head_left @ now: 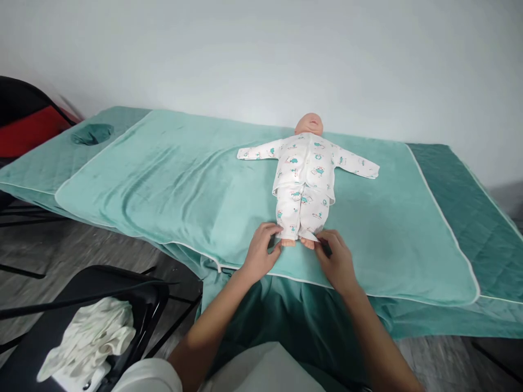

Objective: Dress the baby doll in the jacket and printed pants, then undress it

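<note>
A baby doll [306, 179] in white printed pyjamas lies on its back on a teal towel [183, 185], arms spread, head toward the wall. My left hand [261, 253] rests by the doll's foot at the left trouser cuff, fingers curled and pinched at it. My right hand [335, 258] is at the other foot, fingers pinched on the right trouser cuff [312, 237]. Both hands sit near the towel's front edge.
The towel covers a massage bed with a darker teal quilted cover [469, 218]; a face hole [90, 133] is at its left end. A black chair [102, 305] at lower left holds crumpled white cloth [90, 337]. Another dark chair [24, 117] stands far left.
</note>
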Available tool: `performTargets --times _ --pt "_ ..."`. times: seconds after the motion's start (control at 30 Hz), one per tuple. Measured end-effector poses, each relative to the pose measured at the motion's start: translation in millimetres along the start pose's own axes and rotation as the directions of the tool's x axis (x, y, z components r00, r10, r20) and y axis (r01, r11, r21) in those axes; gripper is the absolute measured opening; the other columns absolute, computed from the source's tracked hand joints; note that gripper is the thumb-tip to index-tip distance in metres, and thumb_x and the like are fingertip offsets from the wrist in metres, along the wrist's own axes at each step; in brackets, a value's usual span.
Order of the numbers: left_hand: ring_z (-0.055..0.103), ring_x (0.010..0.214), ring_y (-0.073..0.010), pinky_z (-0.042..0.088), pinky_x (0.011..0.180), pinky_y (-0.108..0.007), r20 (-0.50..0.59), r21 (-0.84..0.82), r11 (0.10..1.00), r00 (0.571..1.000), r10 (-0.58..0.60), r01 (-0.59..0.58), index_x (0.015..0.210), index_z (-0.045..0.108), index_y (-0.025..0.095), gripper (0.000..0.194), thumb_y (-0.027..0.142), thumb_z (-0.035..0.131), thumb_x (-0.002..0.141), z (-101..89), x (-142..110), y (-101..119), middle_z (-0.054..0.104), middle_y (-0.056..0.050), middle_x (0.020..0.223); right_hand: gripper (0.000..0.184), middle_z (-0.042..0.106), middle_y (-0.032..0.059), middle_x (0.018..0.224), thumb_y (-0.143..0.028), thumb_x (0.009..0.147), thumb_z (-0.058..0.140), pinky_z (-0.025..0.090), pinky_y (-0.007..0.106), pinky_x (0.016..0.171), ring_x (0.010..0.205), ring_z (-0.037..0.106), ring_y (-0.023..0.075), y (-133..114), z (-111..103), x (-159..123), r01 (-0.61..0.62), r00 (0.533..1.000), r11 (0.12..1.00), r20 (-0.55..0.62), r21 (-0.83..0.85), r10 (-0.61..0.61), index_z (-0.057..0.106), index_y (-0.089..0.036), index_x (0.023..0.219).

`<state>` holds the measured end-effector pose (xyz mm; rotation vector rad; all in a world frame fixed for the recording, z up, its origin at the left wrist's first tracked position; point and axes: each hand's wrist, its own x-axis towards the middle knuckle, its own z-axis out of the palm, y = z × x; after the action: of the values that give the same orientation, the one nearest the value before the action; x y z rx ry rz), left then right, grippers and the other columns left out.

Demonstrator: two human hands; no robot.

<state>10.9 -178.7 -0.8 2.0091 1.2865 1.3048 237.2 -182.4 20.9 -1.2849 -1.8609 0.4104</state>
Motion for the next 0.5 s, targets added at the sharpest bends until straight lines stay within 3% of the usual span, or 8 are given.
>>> performTargets --times 0.13,0.23,0.37,0.5 --pt "0.062 0.094 -0.0162 0.051 0.083 -0.032 -0.055 -0.024 1.000 0.998 0.013 -0.014 0.102 0.058 0.021 0.016 0.010 0.056 0.091 1.6 7.0 5.0 0.063 -0.004 0.098 0.003 0.062 0.0014 0.088 -0.022 0.094 0.062 0.048 0.030 0.070 0.078 0.058 0.0147 -22.5 -14.9 9.9 -0.030 0.999 0.995 -0.040 0.100 0.034 0.060 -0.022 0.094" --pt "0.062 0.090 -0.0143 0.050 0.079 -0.029 -0.099 -0.114 0.993 0.995 -0.030 0.019 0.098 0.058 0.021 0.012 0.012 0.056 0.092 -3.5 8.8 14.1 0.062 -0.003 0.095 0.005 0.061 0.0006 0.084 -0.026 0.094 0.064 0.047 0.029 0.068 0.075 0.057 0.0143 -34.6 -24.8 12.3 -0.023 0.998 0.994 -0.056 0.102 0.029 0.060 -0.023 0.093" --pt "0.063 0.089 -0.0154 0.051 0.078 -0.030 -0.116 -0.146 0.988 0.990 -0.077 0.059 0.096 0.059 0.021 0.010 0.013 0.056 0.090 -5.6 2.7 18.5 0.062 -0.003 0.094 0.007 0.063 0.0015 0.085 -0.030 0.095 0.064 0.049 0.030 0.068 0.075 0.059 0.0153 -30.9 -24.0 10.1 -0.042 0.999 0.998 0.007 0.048 0.041 0.062 -0.023 0.095" --pt "0.064 0.089 -0.0151 0.052 0.078 -0.029 -0.122 -0.178 0.982 0.989 -0.088 0.065 0.097 0.059 0.022 0.009 0.015 0.056 0.093 -1.9 -1.1 19.5 0.063 -0.003 0.094 0.002 0.064 0.0022 0.088 -0.023 0.095 0.062 0.050 0.029 0.069 0.077 0.060 0.0151 -23.6 -16.2 7.3 -0.004 0.999 1.000 0.050 0.028 0.003 0.062 -0.023 0.097"
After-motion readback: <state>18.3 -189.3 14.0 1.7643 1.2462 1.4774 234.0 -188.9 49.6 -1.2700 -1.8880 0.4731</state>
